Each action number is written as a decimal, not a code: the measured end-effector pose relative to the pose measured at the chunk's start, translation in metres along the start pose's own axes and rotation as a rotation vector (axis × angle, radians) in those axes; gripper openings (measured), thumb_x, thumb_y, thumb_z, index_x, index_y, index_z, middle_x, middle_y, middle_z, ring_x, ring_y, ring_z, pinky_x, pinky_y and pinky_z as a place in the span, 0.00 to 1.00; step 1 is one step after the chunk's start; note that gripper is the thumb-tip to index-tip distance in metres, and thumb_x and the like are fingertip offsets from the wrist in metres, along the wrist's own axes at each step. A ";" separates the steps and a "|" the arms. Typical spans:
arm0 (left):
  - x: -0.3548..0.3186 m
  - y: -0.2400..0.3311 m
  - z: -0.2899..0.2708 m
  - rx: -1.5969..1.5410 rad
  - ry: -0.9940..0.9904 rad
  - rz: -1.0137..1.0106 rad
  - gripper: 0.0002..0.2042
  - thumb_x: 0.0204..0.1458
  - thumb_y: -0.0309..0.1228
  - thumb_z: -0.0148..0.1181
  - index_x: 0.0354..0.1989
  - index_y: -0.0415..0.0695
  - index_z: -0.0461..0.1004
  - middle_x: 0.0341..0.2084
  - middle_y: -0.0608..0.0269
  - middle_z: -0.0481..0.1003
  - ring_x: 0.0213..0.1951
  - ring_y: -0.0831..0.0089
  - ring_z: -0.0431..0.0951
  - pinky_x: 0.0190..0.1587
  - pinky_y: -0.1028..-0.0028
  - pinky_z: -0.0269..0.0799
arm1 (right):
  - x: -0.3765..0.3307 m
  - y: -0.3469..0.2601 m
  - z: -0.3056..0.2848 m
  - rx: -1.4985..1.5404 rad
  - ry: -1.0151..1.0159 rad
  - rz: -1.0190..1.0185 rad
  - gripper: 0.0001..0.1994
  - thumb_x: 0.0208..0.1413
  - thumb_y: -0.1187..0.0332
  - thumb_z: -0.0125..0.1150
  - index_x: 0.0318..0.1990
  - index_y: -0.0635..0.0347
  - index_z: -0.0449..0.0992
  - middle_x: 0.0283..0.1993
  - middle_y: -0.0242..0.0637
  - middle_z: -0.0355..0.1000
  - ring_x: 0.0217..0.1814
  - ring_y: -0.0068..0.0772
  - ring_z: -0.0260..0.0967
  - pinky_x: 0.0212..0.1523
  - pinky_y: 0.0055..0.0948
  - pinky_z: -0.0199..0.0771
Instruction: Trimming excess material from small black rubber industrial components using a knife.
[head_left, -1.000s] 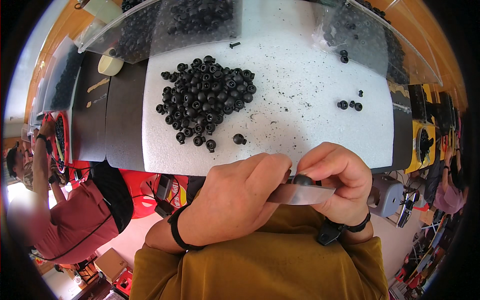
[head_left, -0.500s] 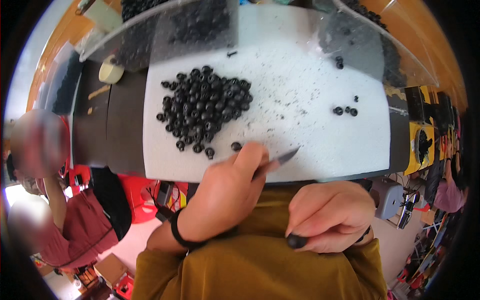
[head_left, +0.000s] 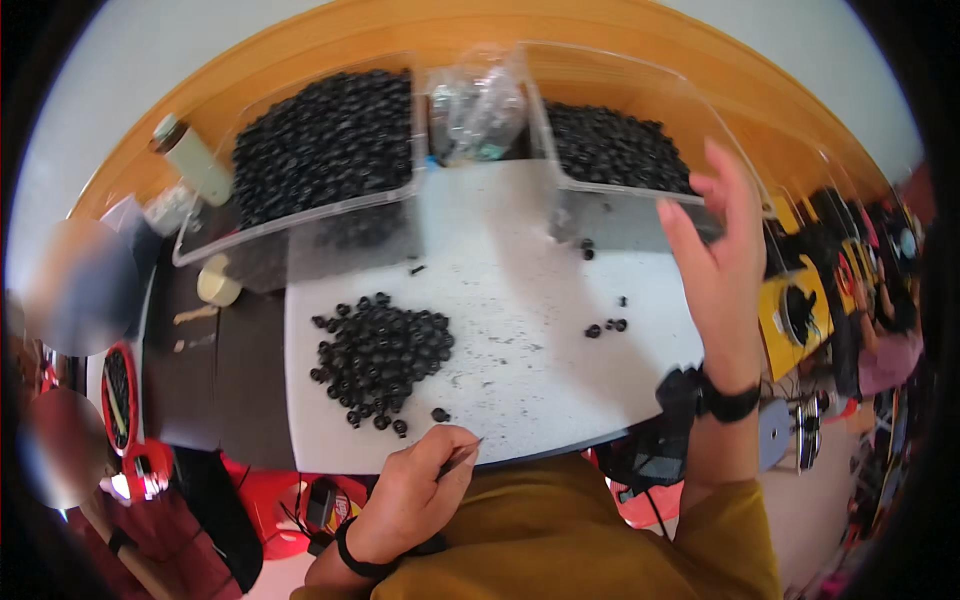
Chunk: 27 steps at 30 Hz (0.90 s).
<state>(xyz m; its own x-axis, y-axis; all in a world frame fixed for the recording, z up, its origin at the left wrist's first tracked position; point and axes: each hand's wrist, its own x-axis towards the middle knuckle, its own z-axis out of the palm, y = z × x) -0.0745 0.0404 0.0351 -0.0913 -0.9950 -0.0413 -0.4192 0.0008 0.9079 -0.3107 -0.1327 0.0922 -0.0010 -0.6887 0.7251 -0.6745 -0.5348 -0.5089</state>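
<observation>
1. The left hand (head_left: 415, 495) sits at the near edge of the white board (head_left: 520, 290), fingers clenched around a thin blade (head_left: 462, 455) whose tip points right
2. The right hand (head_left: 715, 250) is raised with fingers spread and released, grasping nothing, just beside the right clear tray (head_left: 610, 150) full of small black round pieces
3. A heap of black pieces (head_left: 380, 355) lies on the board's left part, with 1 loose piece (head_left: 440, 414) near the blade
4. A few stray pieces (head_left: 605, 327) lie toward the right
5. The left clear tray (head_left: 320, 150) stands at the far side
</observation>
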 end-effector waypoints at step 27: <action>0.000 -0.042 0.011 -0.233 0.099 0.029 0.07 0.54 0.29 0.49 0.33 0.37 0.67 0.23 0.51 0.72 0.26 0.60 0.72 0.33 0.68 0.68 | -0.095 -0.063 -0.039 0.675 -0.465 -0.376 0.10 0.54 0.73 0.49 0.43 0.63 0.69 0.40 0.37 0.69 0.36 0.24 0.65 0.37 0.21 0.65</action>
<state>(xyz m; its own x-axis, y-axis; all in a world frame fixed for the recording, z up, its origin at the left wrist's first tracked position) -0.0671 0.0418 -0.0078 -0.0063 -0.9998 0.0164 -0.1971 0.0173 0.9802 -0.2969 -0.0147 0.0733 0.5297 -0.4603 0.7124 0.0072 -0.8374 -0.5465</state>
